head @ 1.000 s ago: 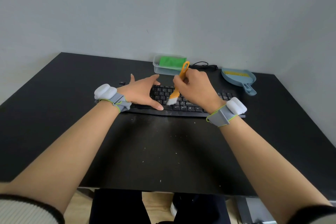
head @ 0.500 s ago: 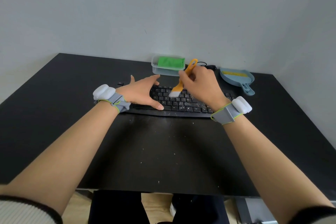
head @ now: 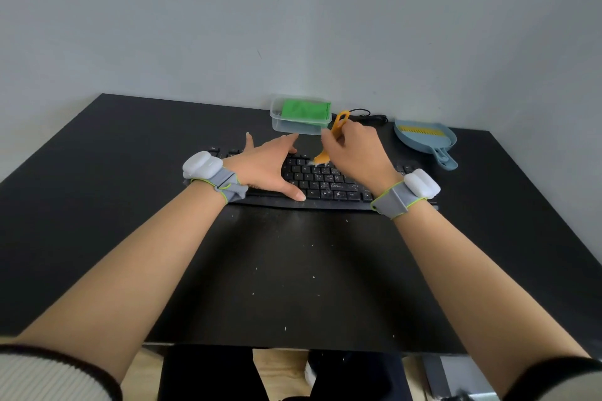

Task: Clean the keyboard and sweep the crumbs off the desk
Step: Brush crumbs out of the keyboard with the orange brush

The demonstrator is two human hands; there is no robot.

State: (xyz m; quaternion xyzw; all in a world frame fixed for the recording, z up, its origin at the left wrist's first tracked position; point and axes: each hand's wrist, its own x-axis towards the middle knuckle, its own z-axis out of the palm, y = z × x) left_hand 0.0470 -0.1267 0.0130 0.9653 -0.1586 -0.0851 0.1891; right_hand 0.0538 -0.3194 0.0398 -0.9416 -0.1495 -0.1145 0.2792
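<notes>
No brand or label could be read; the key legends were too small to make out. The left hand [head: 265,166] lay flat on the left half of the black keyboard [head: 325,184], fingers straight and relaxed, thumb reaching to its front edge, holding nothing. It had stayed in that place since a second before. The keyboard sat across the middle of the desk [head: 97,172], nearer the back edge, with pale specks among its keys. The right hand [head: 355,153] gripped the orange brush [head: 335,137], fingers curled round its handle, the pale bristles touching the upper key rows. A second earlier the bristles had been lower, near the keyboard's front rows; the brush had since travelled toward the back rows.

Behind the keyboard, by the back edge, stood a clear plastic box [head: 299,125] with a green cloth [head: 304,111] inside. To its right lay a black cable [head: 368,115], then a blue dustpan [head: 426,138] with a yellow comb strip, toward the back right corner. White crumbs [head: 314,277] were scattered over the matt black desk near its front edge. A plain pale grey wall [head: 293,10] rose behind.
</notes>
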